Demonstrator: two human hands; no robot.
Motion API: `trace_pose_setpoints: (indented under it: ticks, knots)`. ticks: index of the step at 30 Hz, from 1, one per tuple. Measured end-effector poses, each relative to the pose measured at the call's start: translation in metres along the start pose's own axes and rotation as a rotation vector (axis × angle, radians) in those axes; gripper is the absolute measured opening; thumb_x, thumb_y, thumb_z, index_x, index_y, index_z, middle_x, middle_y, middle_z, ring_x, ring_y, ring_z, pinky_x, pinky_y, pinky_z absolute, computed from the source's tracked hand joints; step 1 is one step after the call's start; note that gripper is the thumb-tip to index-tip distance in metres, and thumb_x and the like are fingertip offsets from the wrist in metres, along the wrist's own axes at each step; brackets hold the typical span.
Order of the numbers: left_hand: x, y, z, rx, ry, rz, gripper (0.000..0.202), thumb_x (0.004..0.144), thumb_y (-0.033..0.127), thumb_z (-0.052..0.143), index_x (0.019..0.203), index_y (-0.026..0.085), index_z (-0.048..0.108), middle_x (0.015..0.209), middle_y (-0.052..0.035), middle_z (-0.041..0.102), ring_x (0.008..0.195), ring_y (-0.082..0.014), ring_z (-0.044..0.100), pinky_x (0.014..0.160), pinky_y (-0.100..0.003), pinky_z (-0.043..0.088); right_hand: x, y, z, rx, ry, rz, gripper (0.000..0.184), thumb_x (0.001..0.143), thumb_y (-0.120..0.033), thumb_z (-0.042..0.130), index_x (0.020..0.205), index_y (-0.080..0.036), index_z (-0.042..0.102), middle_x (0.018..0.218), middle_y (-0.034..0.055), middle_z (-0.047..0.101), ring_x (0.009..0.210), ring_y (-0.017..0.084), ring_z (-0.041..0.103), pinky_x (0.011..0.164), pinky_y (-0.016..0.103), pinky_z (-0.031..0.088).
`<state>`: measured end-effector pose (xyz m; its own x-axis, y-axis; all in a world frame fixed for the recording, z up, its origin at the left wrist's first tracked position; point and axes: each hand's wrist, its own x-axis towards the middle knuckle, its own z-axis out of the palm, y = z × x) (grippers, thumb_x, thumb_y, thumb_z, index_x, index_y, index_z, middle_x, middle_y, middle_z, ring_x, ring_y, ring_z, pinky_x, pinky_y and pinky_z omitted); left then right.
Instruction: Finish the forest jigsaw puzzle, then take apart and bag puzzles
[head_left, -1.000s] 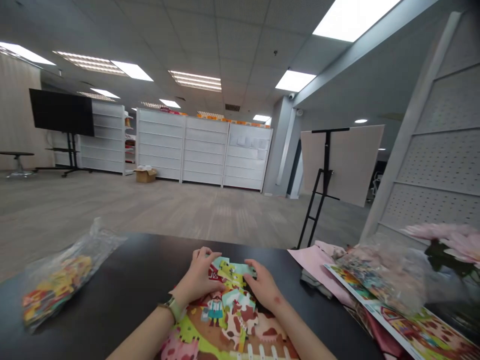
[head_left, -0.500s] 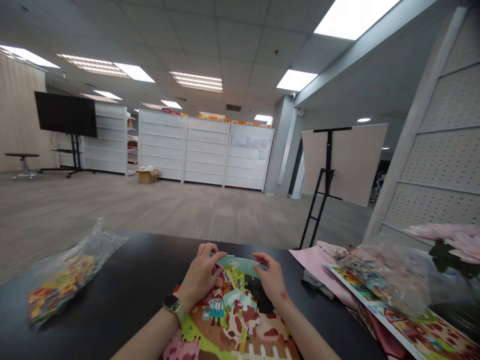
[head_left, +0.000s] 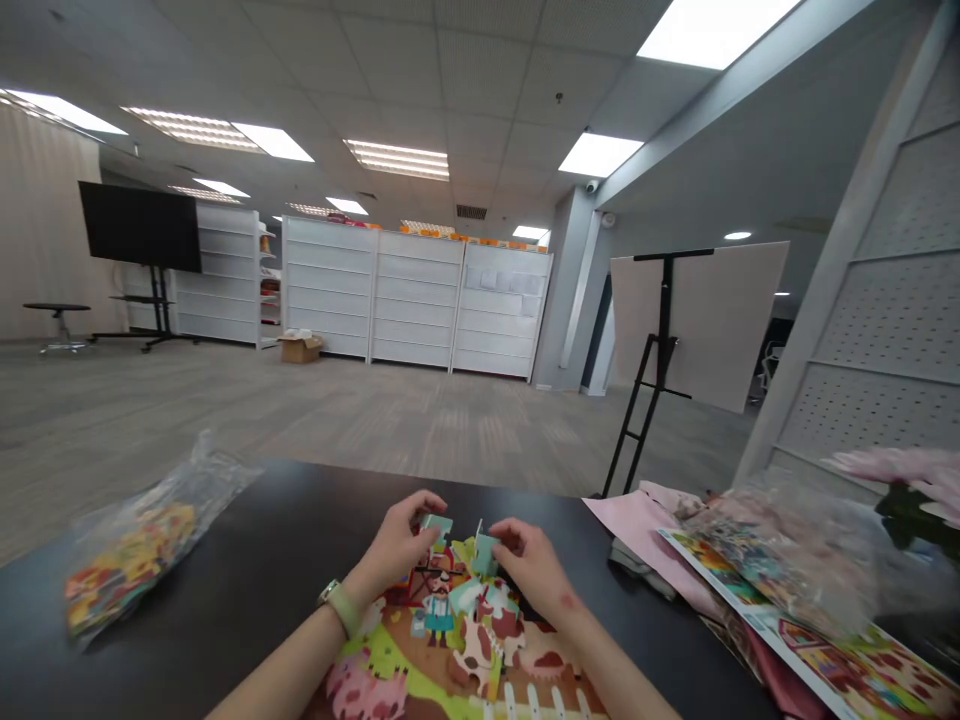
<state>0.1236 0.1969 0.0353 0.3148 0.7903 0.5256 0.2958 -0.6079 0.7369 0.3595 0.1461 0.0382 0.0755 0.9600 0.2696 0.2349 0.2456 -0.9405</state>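
Note:
A farm jigsaw puzzle lies on the dark table, showing a farmer, a spotted cow, a pink pig and a white fence. Several loose pieces rest on top of its middle. Beyond its far edge, my left hand pinches a pale green puzzle piece. My right hand, a little to the right, has its thumb and fingers closed on another pale green puzzle piece, which is tilted up. A gap separates the two held pieces.
A clear bag of puzzle pieces lies on the table at left. At right are pink cloth, a second plastic bag, a printed picture sheet and pink flowers. An easel stands behind.
The pale green strip along the puzzle's far edge has come apart; each hand now holds a piece, lifted and tilted. The view has shifted slightly.

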Motion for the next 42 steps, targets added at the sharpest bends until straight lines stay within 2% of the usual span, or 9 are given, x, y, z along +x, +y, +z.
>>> trace_pose_setpoints:
  ticks: [7,13,16,20,25,31,35,38,42]
  knots:
    - [-0.008,0.015,0.008,0.009,-0.271,0.035,0.027,0.094,0.041,0.057,0.095,0.018,0.070,0.091,-0.0042,0.075,0.082,-0.0185,0.068,0.075,-0.029,0.051,-0.005,-0.010,-0.003,0.026,-0.167,0.076,0.021,0.061,-0.024,0.056,0.078,-0.018,0.068,0.068,0.0006,0.068,0.061,0.015,0.060,0.059,0.024,0.046]
    - [-0.014,0.022,0.004,0.295,-0.264,0.036,0.037,0.076,0.053,0.076,0.101,0.026,0.076,0.091,-0.0064,0.069,0.097,-0.0300,0.057,0.088,-0.041,0.043,-0.006,-0.011,-0.005,-0.086,-0.139,0.107,0.028,0.060,-0.025,0.044,0.074,-0.017,0.067,0.060,0.0006,0.061,0.052,0.014,0.049,0.053,0.024,0.039]
    - [-0.014,0.025,0.001,0.377,-0.263,0.028,0.039,0.083,0.058,0.067,0.102,0.025,0.076,0.092,-0.0082,0.066,0.097,-0.0310,0.055,0.086,-0.042,0.041,-0.005,-0.010,-0.011,-0.223,-0.112,0.066,0.019,0.062,-0.024,0.048,0.060,-0.019,0.066,0.057,-0.0003,0.060,0.059,0.016,0.050,0.058,0.025,0.036]
    - [-0.016,0.028,0.000,0.375,-0.325,0.048,0.031,0.097,0.049,0.052,0.102,0.030,0.075,0.101,-0.0050,0.069,0.102,-0.0274,0.058,0.090,-0.041,0.039,-0.004,-0.009,-0.019,-0.334,-0.100,0.041,0.019,0.063,-0.022,0.049,0.056,-0.020,0.067,0.055,-0.0013,0.059,0.060,0.016,0.049,0.059,0.025,0.031]
    - [-0.021,0.033,0.009,0.290,-0.410,0.128,0.047,0.082,0.046,0.075,0.125,0.031,0.066,0.128,-0.0059,0.066,0.121,-0.0300,0.054,0.103,-0.043,0.036,-0.008,-0.011,-0.014,-0.294,-0.192,0.020,0.018,0.069,-0.027,0.056,0.059,-0.019,0.068,0.055,-0.0022,0.058,0.057,0.014,0.046,0.057,0.024,0.032]
    - [-0.019,0.039,0.015,0.131,-0.316,0.047,0.031,0.090,0.033,0.059,0.119,0.026,0.066,0.109,-0.0034,0.071,0.102,-0.0240,0.062,0.094,-0.034,0.046,-0.011,-0.016,-0.004,-0.088,-0.307,0.033,0.041,0.085,-0.051,0.052,0.093,-0.016,0.072,0.071,0.0019,0.065,0.059,0.014,0.054,0.058,0.024,0.043]
    - [-0.015,0.036,0.004,0.102,-0.330,0.044,0.033,0.092,0.025,0.046,0.122,0.025,0.061,0.113,-0.0021,0.070,0.100,-0.0200,0.064,0.090,-0.030,0.050,-0.013,-0.013,-0.009,-0.069,-0.325,0.033,0.045,0.084,-0.056,0.058,0.097,-0.017,0.074,0.080,0.0055,0.070,0.070,0.018,0.062,0.067,0.029,0.049]
    - [-0.012,0.033,-0.004,0.194,-0.348,0.064,0.037,0.085,0.024,0.054,0.121,0.027,0.066,0.115,-0.0043,0.069,0.108,-0.0255,0.060,0.099,-0.040,0.045,-0.012,-0.015,-0.012,-0.250,-0.285,-0.067,0.032,0.075,-0.044,0.074,0.098,-0.022,0.078,0.096,0.0063,0.071,0.089,0.023,0.064,0.080,0.032,0.050]
    - [-0.012,0.039,-0.010,0.292,-0.331,0.100,0.033,0.085,0.029,0.061,0.116,0.027,0.070,0.121,-0.0088,0.065,0.115,-0.0301,0.055,0.102,-0.047,0.042,-0.013,-0.028,-0.016,-0.575,-0.192,-0.181,0.025,0.087,-0.031,0.059,0.102,-0.023,0.078,0.101,0.0067,0.072,0.094,0.022,0.066,0.088,0.033,0.050]
